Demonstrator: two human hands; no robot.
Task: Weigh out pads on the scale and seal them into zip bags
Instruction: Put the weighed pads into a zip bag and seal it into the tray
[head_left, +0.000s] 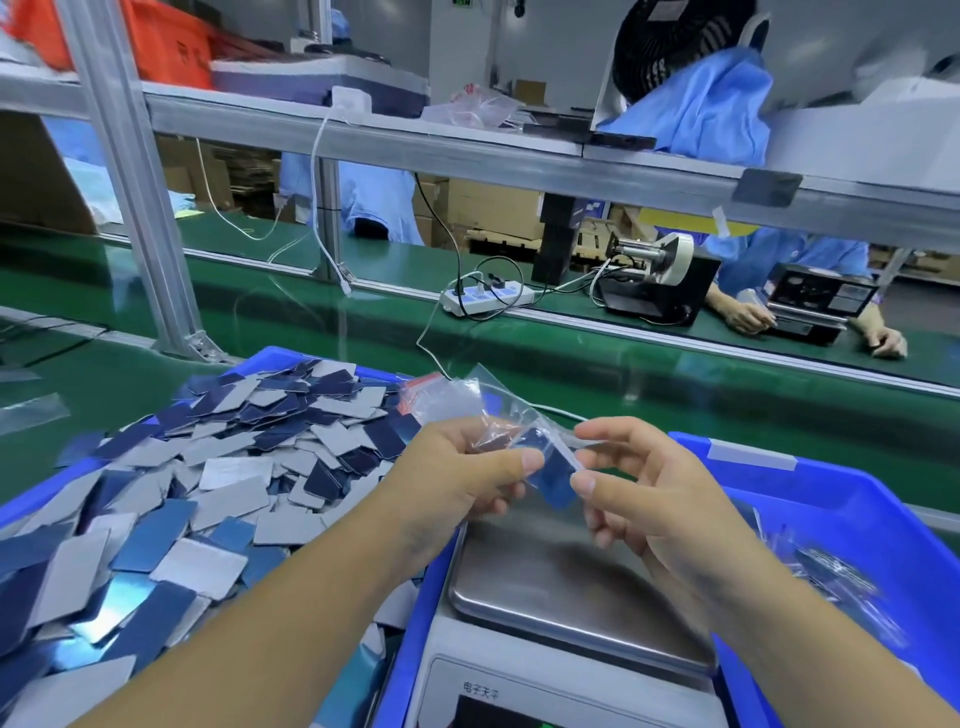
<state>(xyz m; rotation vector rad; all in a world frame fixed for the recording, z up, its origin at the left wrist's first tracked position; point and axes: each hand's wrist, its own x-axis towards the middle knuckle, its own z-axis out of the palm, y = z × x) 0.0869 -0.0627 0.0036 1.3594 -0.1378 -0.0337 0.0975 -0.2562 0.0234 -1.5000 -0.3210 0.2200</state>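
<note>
A clear zip bag (524, 441) with blue pads inside hangs above the scale's steel pan (561, 587). My left hand (462, 473) pinches the bag's left side between thumb and fingers. My right hand (649, 483) pinches its right edge, thumb on the near side. A large heap of blue and grey pads (208, 483) fills the blue tray (31, 499) on the left. The scale's pan holds nothing.
A second blue tray (852, 499) at the right holds filled bags (831, 571). Beyond lie a green conveyor belt (623, 374), a power strip (488, 299) with cables, a tape dispenser (660, 275), and a person working opposite. An aluminium post (135, 208) stands at the left.
</note>
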